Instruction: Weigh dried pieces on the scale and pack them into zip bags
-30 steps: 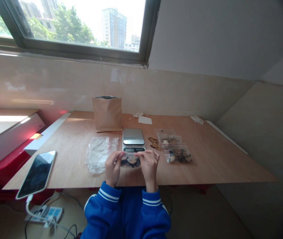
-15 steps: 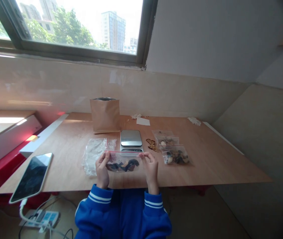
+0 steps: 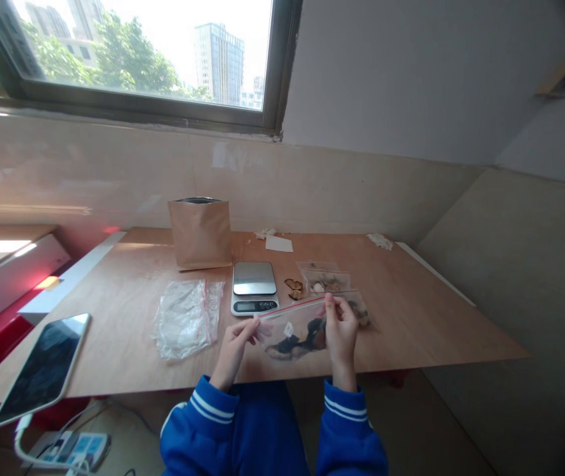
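Note:
Between my two hands hangs a clear zip-lock bag with a red seal line and dark and brown dried pieces inside. My left hand pinches its upper left corner, and my right hand grips the upper right corner, a little higher, so the bag tilts. Just beyond it is a kitchen scale with a steel plate and a small display. Filled zip-lock bags lie behind my right hand, partly hidden by it. Several brown dried slices rest beside the scale.
A pile of clear plastic bags lies left of the scale. Behind stands an open brown paper pouch. A phone on a cable sits at the table's left edge. White paper and crumpled scraps lie at the back.
Both hands have moved right with the zip-lock bag, which has gone from level to tilted, right side up. The scale's display now shows. The whole view has shifted slightly.

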{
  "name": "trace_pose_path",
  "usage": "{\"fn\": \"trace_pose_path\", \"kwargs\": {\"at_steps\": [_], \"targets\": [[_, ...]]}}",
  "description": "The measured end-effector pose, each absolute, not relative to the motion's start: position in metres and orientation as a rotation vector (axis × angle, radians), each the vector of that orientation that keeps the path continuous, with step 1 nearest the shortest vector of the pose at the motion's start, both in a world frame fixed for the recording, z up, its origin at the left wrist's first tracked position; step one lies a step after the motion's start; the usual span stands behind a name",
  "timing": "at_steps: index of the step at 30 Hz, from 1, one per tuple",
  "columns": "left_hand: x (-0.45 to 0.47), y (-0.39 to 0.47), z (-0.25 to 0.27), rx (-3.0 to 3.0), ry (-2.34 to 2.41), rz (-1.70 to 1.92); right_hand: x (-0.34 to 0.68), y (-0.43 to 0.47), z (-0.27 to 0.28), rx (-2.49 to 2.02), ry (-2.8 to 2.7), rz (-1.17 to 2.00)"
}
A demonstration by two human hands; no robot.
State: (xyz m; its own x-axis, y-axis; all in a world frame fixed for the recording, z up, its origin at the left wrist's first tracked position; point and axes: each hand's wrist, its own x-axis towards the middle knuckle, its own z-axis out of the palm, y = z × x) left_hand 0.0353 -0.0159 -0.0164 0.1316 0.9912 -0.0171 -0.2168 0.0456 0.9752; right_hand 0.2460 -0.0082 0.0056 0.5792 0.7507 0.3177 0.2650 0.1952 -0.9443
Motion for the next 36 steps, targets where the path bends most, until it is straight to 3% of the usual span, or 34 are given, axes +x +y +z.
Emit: {"fn": "trace_pose_path", "kwargs": {"at_steps": [7,13,23,31,36], "targets": [[0.027,-0.014,-0.020,1.036,0.998,1.201,0.370,0.008,-0.012,-1.878,-0.890,0.092],[0.017,-0.009,-0.026,0.971,1.018,1.228,0.325,-0.006,-0.047,-1.926,-1.015,-0.487],[0.006,-0.003,-0.050,0.907,1.019,1.270,0.290,0.059,-0.076,-2.264,-1.198,-0.290],[0.005,-0.002,-0.055,0.918,1.016,1.269,0.262,0.082,-0.067,-1.815,-1.989,-0.185],[0.003,-0.002,-0.057,0.902,1.001,1.264,0.264,0.086,-0.075,-1.858,-2.023,-0.148]]}}
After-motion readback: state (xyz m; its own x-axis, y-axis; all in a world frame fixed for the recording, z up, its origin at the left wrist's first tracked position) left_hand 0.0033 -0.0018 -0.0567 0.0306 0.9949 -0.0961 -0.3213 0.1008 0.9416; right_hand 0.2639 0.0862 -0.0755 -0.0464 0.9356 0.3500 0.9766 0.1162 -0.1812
